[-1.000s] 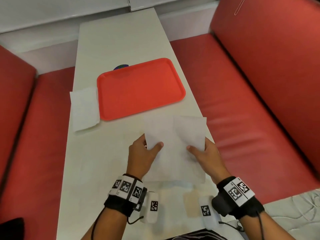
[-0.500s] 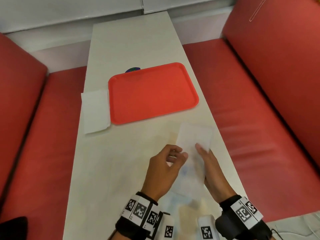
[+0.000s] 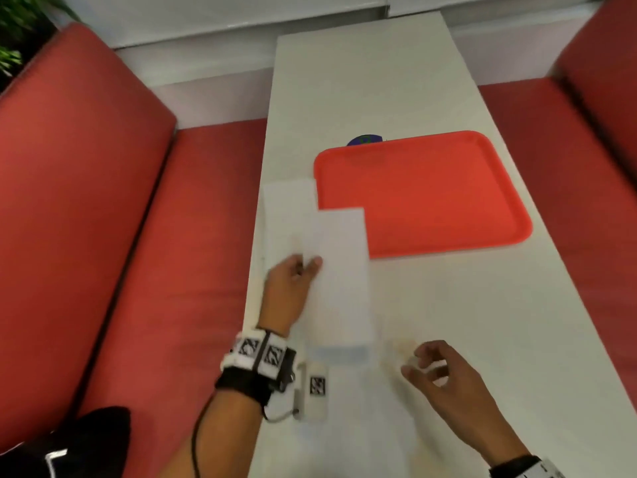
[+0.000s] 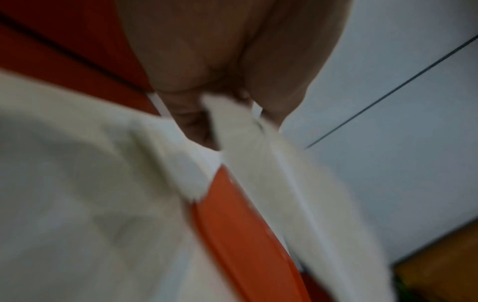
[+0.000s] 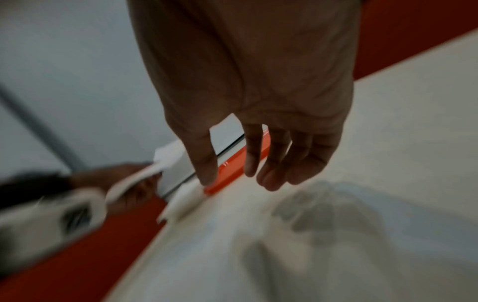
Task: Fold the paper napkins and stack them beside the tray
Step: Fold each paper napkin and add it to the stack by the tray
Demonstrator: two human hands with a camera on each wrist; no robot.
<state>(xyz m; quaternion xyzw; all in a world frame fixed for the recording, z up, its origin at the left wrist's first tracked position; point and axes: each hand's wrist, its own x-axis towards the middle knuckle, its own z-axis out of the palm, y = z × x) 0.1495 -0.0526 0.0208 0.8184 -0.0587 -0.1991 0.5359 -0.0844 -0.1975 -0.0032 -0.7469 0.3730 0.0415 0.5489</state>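
My left hand [image 3: 303, 267] pinches a folded white napkin [image 3: 341, 270] by its left edge and holds it above the table, over the near left corner of the orange tray [image 3: 431, 194]. In the left wrist view the napkin [image 4: 238, 130] sits between thumb and fingers, blurred. A stack of folded napkins [image 3: 286, 212] lies on the table just left of the tray. My right hand [image 3: 427, 367] hovers over the table's near part with fingers loosely curled and nothing in it; the right wrist view shows its fingers [image 5: 258, 159] hanging relaxed.
The narrow white table [image 3: 379, 81] runs between two red bench seats [image 3: 155, 270]. A small dark blue object [image 3: 365, 139] peeks out behind the tray's far left edge. A black item [image 3: 86, 443] lies on the left bench near me.
The left hand has carried the folded napkin leftward and forward toward the stack beside the tray. The right hand has let go of it and drawn back. The head view has swung left.
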